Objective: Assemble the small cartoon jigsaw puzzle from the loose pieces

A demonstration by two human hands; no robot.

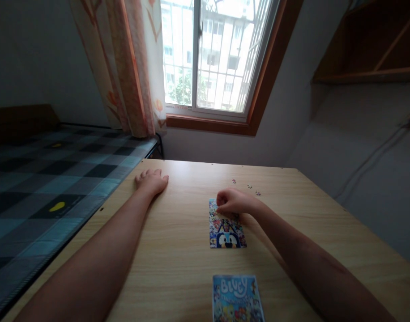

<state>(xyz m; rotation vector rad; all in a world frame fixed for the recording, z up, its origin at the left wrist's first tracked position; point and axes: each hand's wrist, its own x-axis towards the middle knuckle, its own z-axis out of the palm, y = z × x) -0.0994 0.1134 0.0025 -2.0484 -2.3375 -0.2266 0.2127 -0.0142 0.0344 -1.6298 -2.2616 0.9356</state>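
My right hand [237, 201] is over the upper part of a small, colourful jigsaw puzzle [228, 237] with a blue cartoon dog's face near its lower edge. Its fingers are curled into a pinch, and whatever they may hold is hidden. Several loose puzzle pieces [249, 186] lie on the table just beyond this hand. At the far left of the table, my left hand [151, 182] rests palm down with fingers spread, holding nothing. Closer to me lies a picture card or box [237, 298] lettered "Bluey", cut off by the bottom of the view.
The pale wooden table [178, 268] reaches toward a wall with a barred window [218, 58]. A bed with a checked cover [70, 179] stands along its left side. A flowered curtain [127, 67] hangs by the window, and a wooden shelf [369, 49] is at upper right.
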